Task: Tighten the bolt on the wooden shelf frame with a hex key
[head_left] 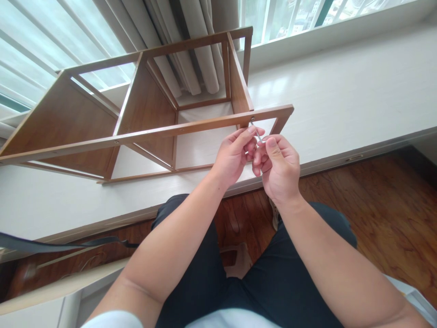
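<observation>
"Entry?"

"Bent metal key [258, 135], one: pinched narrowly by left hand [235, 152] and right hand [280, 166]; tip at screw [253, 119] in wooden frame [201, 126], on the ledge [327, 91]."

"Step?"

"Turning the screw, apparently."

"Next move's requirement?"

"Presumably: key tip seated squarely, frame steady, small turns."
</observation>
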Action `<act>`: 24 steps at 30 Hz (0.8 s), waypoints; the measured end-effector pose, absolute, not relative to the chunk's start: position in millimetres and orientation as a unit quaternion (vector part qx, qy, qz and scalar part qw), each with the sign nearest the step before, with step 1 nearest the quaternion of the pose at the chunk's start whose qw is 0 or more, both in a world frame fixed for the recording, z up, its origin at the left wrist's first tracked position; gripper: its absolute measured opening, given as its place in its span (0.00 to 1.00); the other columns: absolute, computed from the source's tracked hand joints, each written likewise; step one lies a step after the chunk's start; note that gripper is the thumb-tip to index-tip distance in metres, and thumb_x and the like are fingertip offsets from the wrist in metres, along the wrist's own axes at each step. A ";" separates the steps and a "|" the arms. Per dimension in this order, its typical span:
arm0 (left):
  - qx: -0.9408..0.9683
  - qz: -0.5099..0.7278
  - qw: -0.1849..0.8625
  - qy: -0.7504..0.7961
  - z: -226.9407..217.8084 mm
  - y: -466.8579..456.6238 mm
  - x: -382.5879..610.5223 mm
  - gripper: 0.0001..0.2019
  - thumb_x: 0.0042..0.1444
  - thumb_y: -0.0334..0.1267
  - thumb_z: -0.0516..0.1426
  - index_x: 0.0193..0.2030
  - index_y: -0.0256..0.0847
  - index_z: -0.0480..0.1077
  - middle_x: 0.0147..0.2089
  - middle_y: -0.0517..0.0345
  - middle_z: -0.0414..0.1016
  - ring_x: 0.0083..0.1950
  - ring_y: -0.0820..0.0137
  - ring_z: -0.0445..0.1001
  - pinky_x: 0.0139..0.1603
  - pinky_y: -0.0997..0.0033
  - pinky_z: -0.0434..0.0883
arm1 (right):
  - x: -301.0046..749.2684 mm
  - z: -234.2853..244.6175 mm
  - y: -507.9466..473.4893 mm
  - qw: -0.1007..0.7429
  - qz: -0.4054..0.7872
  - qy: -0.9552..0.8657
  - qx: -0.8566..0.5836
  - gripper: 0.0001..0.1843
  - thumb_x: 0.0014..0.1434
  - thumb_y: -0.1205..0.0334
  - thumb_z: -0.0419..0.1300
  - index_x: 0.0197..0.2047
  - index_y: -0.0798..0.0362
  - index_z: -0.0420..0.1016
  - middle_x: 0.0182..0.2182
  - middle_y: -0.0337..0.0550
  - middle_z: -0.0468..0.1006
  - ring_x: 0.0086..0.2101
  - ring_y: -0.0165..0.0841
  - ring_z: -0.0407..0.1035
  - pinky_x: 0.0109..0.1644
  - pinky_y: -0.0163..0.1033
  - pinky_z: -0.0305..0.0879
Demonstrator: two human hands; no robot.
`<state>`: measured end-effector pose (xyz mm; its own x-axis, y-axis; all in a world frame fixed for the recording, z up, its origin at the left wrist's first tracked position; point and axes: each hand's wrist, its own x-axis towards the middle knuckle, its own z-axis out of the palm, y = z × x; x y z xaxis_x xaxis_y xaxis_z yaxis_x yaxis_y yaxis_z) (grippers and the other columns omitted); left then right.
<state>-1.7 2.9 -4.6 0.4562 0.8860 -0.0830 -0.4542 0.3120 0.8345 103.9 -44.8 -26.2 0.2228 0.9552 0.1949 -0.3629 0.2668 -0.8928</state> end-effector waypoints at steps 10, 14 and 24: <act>0.365 0.430 0.772 0.293 6.9 -4.5 3.5 0.17 0.59 0.53 0.64 0.42 0.40 0.75 0.22 0.69 0.63 0.20 0.79 0.66 0.21 0.76 0.68 | 102.5 -24.0 -48.5 0.710 0.360 -0.462 -0.392 0.16 0.68 0.46 0.62 0.38 0.50 0.71 0.24 0.33 0.72 0.20 0.23 0.63 0.21 0.31 0.61; 0.348 0.453 0.771 0.283 3.5 -1.8 3.1 0.14 0.60 0.48 0.65 0.42 0.40 0.76 0.24 0.68 0.63 0.21 0.80 0.66 0.21 0.76 0.68 | 102.2 -22.0 -48.0 0.709 0.335 -0.469 -0.407 0.16 0.69 0.46 0.62 0.38 0.51 0.70 0.24 0.33 0.71 0.20 0.23 0.63 0.22 0.30 0.61; 0.360 0.438 0.766 0.303 7.7 -3.7 2.9 0.12 0.61 0.48 0.63 0.38 0.40 0.75 0.23 0.68 0.59 0.22 0.79 0.65 0.22 0.77 0.66 | 101.2 -22.0 -48.5 0.711 0.298 -0.474 -0.426 0.16 0.66 0.46 0.65 0.39 0.51 0.71 0.25 0.34 0.73 0.26 0.25 0.72 0.25 0.30 0.62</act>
